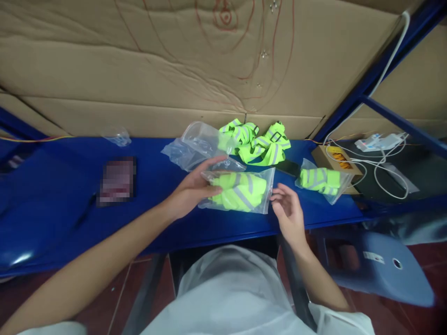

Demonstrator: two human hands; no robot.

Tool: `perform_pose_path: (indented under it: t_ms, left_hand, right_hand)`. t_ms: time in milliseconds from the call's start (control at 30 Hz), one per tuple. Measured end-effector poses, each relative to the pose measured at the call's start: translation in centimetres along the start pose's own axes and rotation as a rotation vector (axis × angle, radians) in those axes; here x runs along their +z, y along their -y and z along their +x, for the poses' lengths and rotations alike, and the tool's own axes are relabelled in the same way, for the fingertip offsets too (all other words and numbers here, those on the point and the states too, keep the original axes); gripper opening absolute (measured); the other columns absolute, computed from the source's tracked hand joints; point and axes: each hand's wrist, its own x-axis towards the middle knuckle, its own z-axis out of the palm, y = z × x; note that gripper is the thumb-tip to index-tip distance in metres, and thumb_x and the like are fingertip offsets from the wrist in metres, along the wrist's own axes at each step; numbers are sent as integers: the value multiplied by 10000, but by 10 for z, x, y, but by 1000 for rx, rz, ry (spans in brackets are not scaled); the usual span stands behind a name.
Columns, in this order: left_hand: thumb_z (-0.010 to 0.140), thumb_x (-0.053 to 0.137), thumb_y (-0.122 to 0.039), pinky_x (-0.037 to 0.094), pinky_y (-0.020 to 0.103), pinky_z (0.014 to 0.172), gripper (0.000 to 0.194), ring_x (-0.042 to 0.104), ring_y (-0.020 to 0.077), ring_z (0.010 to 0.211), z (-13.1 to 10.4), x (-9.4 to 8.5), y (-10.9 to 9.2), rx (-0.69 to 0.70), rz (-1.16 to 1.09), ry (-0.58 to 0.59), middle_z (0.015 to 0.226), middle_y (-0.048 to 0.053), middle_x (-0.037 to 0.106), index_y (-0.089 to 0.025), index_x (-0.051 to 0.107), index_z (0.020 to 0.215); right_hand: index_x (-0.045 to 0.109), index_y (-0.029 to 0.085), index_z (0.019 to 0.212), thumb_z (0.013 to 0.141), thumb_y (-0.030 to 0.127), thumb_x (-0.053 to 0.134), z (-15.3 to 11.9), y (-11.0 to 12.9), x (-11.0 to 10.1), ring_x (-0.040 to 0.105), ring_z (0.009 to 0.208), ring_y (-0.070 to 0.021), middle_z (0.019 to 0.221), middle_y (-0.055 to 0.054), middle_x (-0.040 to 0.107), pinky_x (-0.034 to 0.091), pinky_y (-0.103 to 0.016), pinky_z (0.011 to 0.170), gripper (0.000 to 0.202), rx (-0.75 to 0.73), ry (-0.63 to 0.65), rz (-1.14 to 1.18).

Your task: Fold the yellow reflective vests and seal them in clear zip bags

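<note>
My left hand (195, 188) grips the left end of a clear zip bag (269, 186), thumb on top. Inside the bag lies a folded neon yellow-green reflective strap (240, 190) with grey bands. At the bag's right edge is my right hand (287, 207), its fingers loosely curled and apart, the tips at or very near the plastic. Behind the bag, loose reflective straps (265, 149) with black buckles are heaped against the cardboard. Empty clear bags (195, 144) lie to the left of that heap. Another bagged strap (319, 180) rests to the right of my right hand.
The blue table (146, 228) is backed by a cardboard wall (157, 70) with red lines. A dark phone-like slab (288, 167), a small cardboard box (338, 163) and white cables (377, 167) are at right. A pixelated object (117, 181) lies left. A blue-grey stool (380, 267) stands below.
</note>
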Motion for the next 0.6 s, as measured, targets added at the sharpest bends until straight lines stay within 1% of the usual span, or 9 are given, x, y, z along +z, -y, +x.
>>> perform_pose_path:
  t_ms: [67,167,233,300,367,400,467,533,600]
  left_hand:
    - [761,811,-227,552,391,944,848,657,343,1230,-13,0,6,5,-55,-27,1340,117,685,-280,446,1525]
    - [826,741,-271,540,446,1003,812,628,339,1282,-25,1,27,41,-3,-98,1388,120,655,-306,376,1551]
    - [864,725,-302,518,446,1042,771,561,315,1360,-31,2,42,170,209,-250,1484,125,569,-318,359,1542]
    - [858,753,-293,490,417,1066,719,516,284,1382,-39,9,48,375,515,-484,1529,127,492,-298,414,1493]
    - [873,746,-242,503,352,993,518,583,231,1229,-51,24,46,502,748,-606,1389,112,569,-249,548,1351]
    - [914,695,-214,514,308,905,330,625,189,1072,-58,34,42,489,793,-552,1218,84,638,-226,616,1234]
    - [975,609,-206,506,257,755,104,632,145,854,-70,59,34,445,797,-280,969,44,673,-203,664,1063]
    - [972,644,-277,508,260,746,127,648,157,854,-75,81,31,402,879,-133,966,49,683,-190,662,1063]
    - [946,695,-371,502,275,734,224,661,180,864,-74,95,35,340,985,-110,972,54,688,-179,659,1055]
  right_hand:
    - [672,255,1205,943,425,698,3,2,2,685,880,-180,1027,-52,721,558,-316,793,314,155,116,152]
    - [739,226,909,913,418,737,4,6,7,638,714,-138,781,-4,709,514,-254,682,191,250,150,193]
    - [748,223,864,899,416,752,3,6,9,611,670,-124,731,7,700,492,-241,657,197,287,143,223]
    - [761,224,889,872,425,777,1,5,10,613,680,-124,751,5,718,495,-241,668,202,330,131,267]
    - [759,219,885,841,437,801,-1,6,8,621,682,-127,763,0,728,506,-246,673,227,365,128,290]
    - [751,214,868,828,441,812,-3,7,6,623,675,-129,754,-1,728,510,-248,668,238,376,138,289]
    - [724,202,812,811,442,825,-7,12,4,624,642,-129,713,-1,716,514,-251,647,260,387,194,284]
    - [700,197,774,805,440,831,-11,19,4,626,615,-132,678,1,705,518,-254,626,278,387,292,287]
    - [693,196,766,801,439,834,-15,26,7,645,634,-143,692,-6,713,533,-265,638,283,362,368,281]
